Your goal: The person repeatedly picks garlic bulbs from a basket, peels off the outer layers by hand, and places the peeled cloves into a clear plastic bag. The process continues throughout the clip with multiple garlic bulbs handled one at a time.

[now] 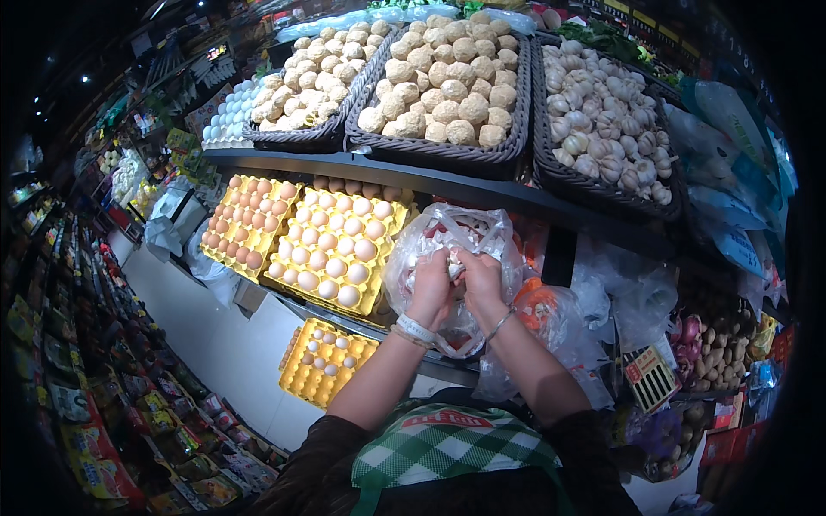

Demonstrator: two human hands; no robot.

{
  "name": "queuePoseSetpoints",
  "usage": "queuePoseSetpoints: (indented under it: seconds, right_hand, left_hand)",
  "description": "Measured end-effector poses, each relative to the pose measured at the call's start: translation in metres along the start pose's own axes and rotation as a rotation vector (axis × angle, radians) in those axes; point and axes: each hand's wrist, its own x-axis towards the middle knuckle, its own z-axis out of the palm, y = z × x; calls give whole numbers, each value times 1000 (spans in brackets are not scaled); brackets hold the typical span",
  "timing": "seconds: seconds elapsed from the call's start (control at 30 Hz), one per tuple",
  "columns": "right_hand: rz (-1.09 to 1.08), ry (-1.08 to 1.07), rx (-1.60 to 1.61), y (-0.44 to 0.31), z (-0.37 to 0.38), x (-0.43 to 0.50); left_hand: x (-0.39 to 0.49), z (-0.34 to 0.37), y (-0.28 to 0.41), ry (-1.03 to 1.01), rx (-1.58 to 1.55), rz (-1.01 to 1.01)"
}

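Note:
Over an open clear plastic bag (401, 258), my left hand (430, 284) and my right hand (483, 278) meet with fingertips together. Between them they pinch a small whitish piece that looks like a garlic bulb (455, 264); the fingers cover most of it. White and reddish papery scraps (476, 233), like garlic skins, fill the bag below. A yellow tray of eggs (335, 248) lies just left of the bag. To its right sits another clear bag (548, 316) with something orange in it.
On the shelf above are wicker baskets of clay-coated eggs (445, 84) and garlic bulbs (606, 122). A dark shelf edge (413, 171) runs behind my hands. More egg trays stand left (248, 219) and low down (329, 361). Plastic bags (723, 193) hang at right.

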Motion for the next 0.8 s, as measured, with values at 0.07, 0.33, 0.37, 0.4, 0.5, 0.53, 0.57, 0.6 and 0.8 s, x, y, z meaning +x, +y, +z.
queuePoseSetpoints:
  seconds: [0.07,0.33,0.37,0.4,0.5,0.53,0.57,0.6,0.8]
  right_hand:
    - [-25,47,100,8,2,1]
    - [-430,130,-399,8,-2,17]
    - [-387,101,-440,4,-4,18]
    - [-328,90,-467,-1,-5,18]
    - [-782,168,-773,-13,-7,12]
    - [-1036,247,-935,-15,-6,9]
    - [-838,35,-747,-17,-5,6]
    - [-630,-134,-584,-19,-6,3]
    - [-367,-320,-266,-15,-7,-5]
  left_hand:
    - [0,9,-12,255,69,103]
    - [14,4,-2,208,-64,37]
    - [15,2,1,181,-84,-34]
    - [16,1,3,135,-115,-24]
    - [14,1,7,116,-152,-46]
    - [13,2,8,120,-172,-46]
    - [12,3,8,148,-176,-51]
    - [12,5,8,128,-179,-78]
    - [12,5,12,148,-53,-70]
